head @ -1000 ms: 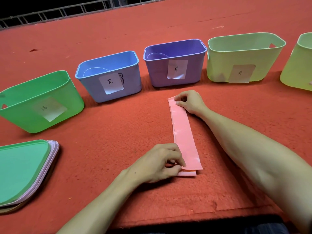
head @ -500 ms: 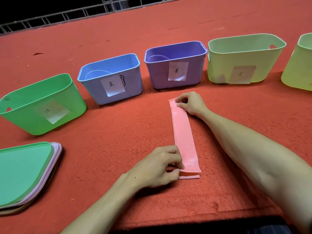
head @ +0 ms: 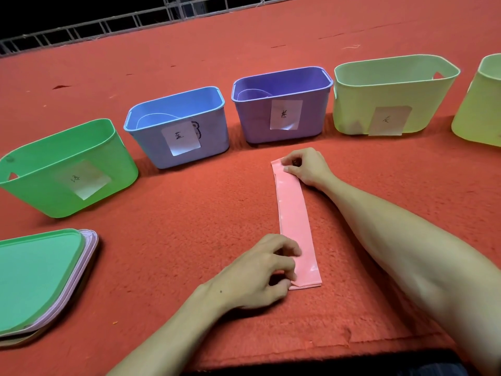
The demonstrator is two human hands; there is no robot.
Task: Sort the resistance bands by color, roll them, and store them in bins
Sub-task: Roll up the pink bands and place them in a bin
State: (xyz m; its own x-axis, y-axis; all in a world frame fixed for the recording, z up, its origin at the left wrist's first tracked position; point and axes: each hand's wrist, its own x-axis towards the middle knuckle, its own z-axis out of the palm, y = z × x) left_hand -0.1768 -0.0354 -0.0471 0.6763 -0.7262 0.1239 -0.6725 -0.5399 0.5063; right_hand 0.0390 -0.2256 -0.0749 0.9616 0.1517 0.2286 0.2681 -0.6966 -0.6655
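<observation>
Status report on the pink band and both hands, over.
Left hand pinches near end of pink band. Right hand holds far end. Band flat on red carpet, not yet rolled. Nothing in the way.

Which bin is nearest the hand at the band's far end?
The purple bin, between the blue bin and a pale green bin; the right hand holds the pink band before it.

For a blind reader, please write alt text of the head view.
A left hand pinches the near end of a flat pink resistance band on red carpet; the right hand holds its far end. Behind stand a green bin, blue bin, purple bin, pale bin.
</observation>
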